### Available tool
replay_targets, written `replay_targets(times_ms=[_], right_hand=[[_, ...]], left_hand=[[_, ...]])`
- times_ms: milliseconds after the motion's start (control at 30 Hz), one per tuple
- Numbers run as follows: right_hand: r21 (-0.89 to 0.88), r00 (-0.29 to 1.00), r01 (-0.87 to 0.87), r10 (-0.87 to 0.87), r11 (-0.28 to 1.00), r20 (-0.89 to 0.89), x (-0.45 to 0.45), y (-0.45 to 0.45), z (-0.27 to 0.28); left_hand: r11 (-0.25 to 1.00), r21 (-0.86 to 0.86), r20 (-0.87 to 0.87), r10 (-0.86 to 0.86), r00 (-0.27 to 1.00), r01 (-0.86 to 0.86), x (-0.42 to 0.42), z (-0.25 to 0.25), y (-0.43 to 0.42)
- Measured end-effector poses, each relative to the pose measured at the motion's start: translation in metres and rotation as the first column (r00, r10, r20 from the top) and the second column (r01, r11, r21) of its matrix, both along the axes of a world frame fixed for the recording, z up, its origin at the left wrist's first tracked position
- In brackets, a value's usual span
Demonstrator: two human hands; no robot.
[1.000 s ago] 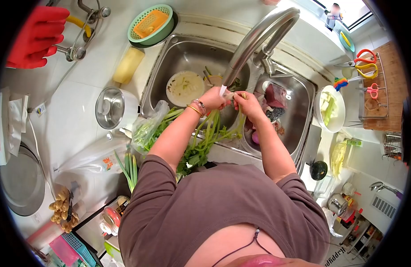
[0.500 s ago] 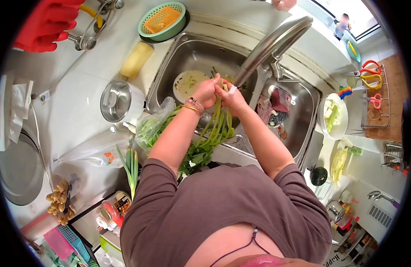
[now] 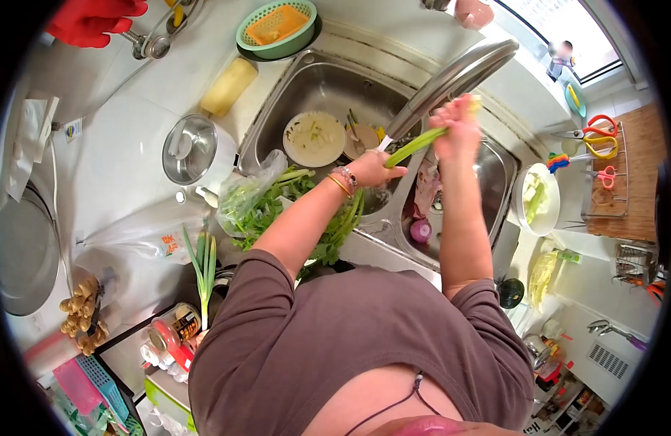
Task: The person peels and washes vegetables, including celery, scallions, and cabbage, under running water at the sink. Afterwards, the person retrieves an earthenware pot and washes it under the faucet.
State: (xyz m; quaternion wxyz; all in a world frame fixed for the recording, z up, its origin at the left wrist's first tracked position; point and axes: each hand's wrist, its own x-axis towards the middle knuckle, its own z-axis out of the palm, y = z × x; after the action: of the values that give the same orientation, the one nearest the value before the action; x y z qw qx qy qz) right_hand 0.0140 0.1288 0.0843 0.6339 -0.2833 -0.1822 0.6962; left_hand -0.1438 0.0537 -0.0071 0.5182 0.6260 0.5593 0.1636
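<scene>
A bunch of green celery point(image 3: 415, 147) stretches between my two hands above the sink. My left hand point(image 3: 373, 168) is closed round its lower stalks, and leafy parts point(image 3: 328, 243) hang below over the sink's front edge. My right hand point(image 3: 457, 131), blurred by motion, is closed round the upper stalks near the faucet, with pale ends showing past the fingers. Behind my left hand, in the left basin point(image 3: 277, 120), stands a bowl of cloudy water point(image 3: 314, 138) with bits in it. The right basin holds a purple onion point(image 3: 420, 231) and some meat point(image 3: 427, 190).
A curved faucet point(image 3: 452, 73) arches over the sink divider. On the left are a metal pot point(image 3: 190, 150), a green basket point(image 3: 277, 47) and a plastic bag of greens point(image 3: 241, 207). A white bowl point(image 3: 539, 218) and scissors point(image 3: 603, 149) are on the right.
My hands have moved apart; the right one went up and right toward the faucet with the stalk ends. The celery is now drawn out between them. The view has shifted slightly.
</scene>
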Motion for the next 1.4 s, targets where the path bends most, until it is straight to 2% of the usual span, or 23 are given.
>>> replay_targets(times_ms=[67, 100, 200, 300, 333, 367, 467, 500, 600, 633, 667, 733, 767, 867, 1000, 1100, 1133, 1200, 1233, 1267, 1333, 1367, 1400], right_hand=[[0.085, 0.991, 0.132, -0.130, 0.988, -0.036, 0.032, 0.002, 0.034], [0.124, 0.988, 0.153, -0.154, 0.980, -0.005, 0.034, 0.000, 0.042], [0.217, 0.976, 0.170, -0.194, 0.961, 0.094, 0.027, -0.013, 0.042], [0.168, 0.932, 0.179, -0.222, 0.969, 0.286, -0.022, -0.035, -0.004], [0.066, 0.982, 0.122, -0.130, 0.990, 0.138, -0.037, -0.040, -0.022], [0.059, 0.979, 0.128, -0.136, 0.990, 0.150, -0.036, -0.041, -0.020], [0.224, 0.984, 0.110, -0.139, 0.968, 0.116, -0.019, -0.043, 0.025], [0.289, 0.981, 0.131, -0.166, 0.948, 0.100, -0.011, -0.040, 0.043], [0.389, 0.967, 0.187, -0.238, 0.902, 0.086, -0.010, -0.038, 0.055], [0.369, 0.934, 0.192, -0.285, 0.909, 0.215, -0.018, -0.042, 0.040], [0.353, 0.884, 0.200, -0.323, 0.914, 0.337, -0.032, -0.047, 0.018], [0.219, 0.977, 0.106, -0.143, 0.970, 0.160, -0.051, -0.061, -0.001], [0.255, 0.964, 0.109, -0.164, 0.961, 0.208, -0.045, -0.060, 0.004], [0.386, 0.957, 0.088, -0.185, 0.918, 0.223, -0.018, -0.058, 0.074], [0.393, 0.958, 0.072, -0.173, 0.916, 0.227, -0.003, -0.067, 0.142], [0.593, 0.978, 0.009, -0.131, 0.805, 0.162, 0.016, -0.069, 0.167], [0.629, 0.965, 0.086, -0.221, 0.773, 0.141, 0.023, -0.071, 0.180], [0.603, 0.959, 0.164, -0.270, 0.781, 0.089, 0.032, -0.070, 0.193], [0.608, 0.968, 0.111, -0.225, 0.786, 0.113, 0.035, -0.065, 0.183], [0.611, 0.974, 0.056, -0.177, 0.789, 0.139, 0.037, -0.061, 0.166], [0.537, 0.954, 0.133, -0.255, 0.833, 0.159, 0.025, -0.067, 0.141], [0.498, 0.940, 0.178, -0.296, 0.849, 0.169, 0.026, -0.070, 0.126], [0.460, 0.924, 0.223, -0.336, 0.860, 0.182, 0.029, -0.072, 0.114]], left_hand=[[0.967, 0.233, -0.190, -0.060, 0.980, 0.104, -0.005, -0.014, 0.006], [0.990, 0.057, -0.225, -0.110, 0.968, 0.126, -0.009, -0.006, 0.009], [0.906, 0.423, -0.018, -0.027, 0.999, 0.032, -0.006, -0.001, 0.006], [0.810, 0.564, 0.219, 0.040, 0.975, -0.160, 0.019, 0.015, 0.016], [0.777, 0.588, 0.291, 0.055, 0.955, -0.225, 0.026, 0.020, 0.018], [0.739, 0.614, 0.358, 0.051, 0.932, -0.276, 0.029, 0.007, 0.019], [0.930, 0.368, -0.072, 0.013, 0.997, 0.014, 0.011, -0.014, 0.004], [0.961, 0.240, 0.051, 0.127, 0.991, -0.135, 0.006, -0.015, -0.009], [0.885, 0.424, 0.014, 0.205, 0.979, -0.192, 0.005, -0.039, -0.016], [0.817, 0.530, 0.065, 0.227, 0.972, -0.226, 0.011, -0.024, -0.012], [0.771, 0.624, -0.017, 0.178, 0.984, -0.128, 0.017, -0.024, -0.001], [0.634, 0.769, -0.199, 0.110, 0.974, 0.085, 0.022, -0.022, 0.023], [0.534, 0.845, -0.105, 0.214, 0.971, -0.026, 0.022, -0.050, 0.024], [0.873, 0.470, 0.009, 0.145, 0.989, -0.132, 0.002, -0.065, 0.001], [0.894, 0.363, 0.042, 0.267, 0.963, -0.263, -0.006, -0.064, -0.015], [0.883, 0.336, 0.160, 0.290, 0.944, -0.328, -0.008, -0.078, -0.004], [0.917, 0.093, 0.330, 0.339, 0.881, -0.388, -0.013, -0.090, -0.004], [0.862, -0.397, 0.563, 0.500, 0.658, -0.315, -0.022, -0.107, -0.004], [0.822, -0.550, 0.721, 0.558, 0.411, -0.150, -0.024, -0.076, -0.013], [0.798, -0.600, 0.779, 0.599, 0.189, -0.054, -0.023, -0.060, -0.018], [0.770, -0.619, 0.723, 0.636, -0.268, 0.156, -0.021, -0.044, -0.021], [0.814, -0.536, 0.722, 0.579, -0.380, 0.222, -0.019, -0.046, -0.022], [0.787, -0.579, 0.689, 0.612, -0.388, 0.213, -0.019, -0.045, -0.022]])
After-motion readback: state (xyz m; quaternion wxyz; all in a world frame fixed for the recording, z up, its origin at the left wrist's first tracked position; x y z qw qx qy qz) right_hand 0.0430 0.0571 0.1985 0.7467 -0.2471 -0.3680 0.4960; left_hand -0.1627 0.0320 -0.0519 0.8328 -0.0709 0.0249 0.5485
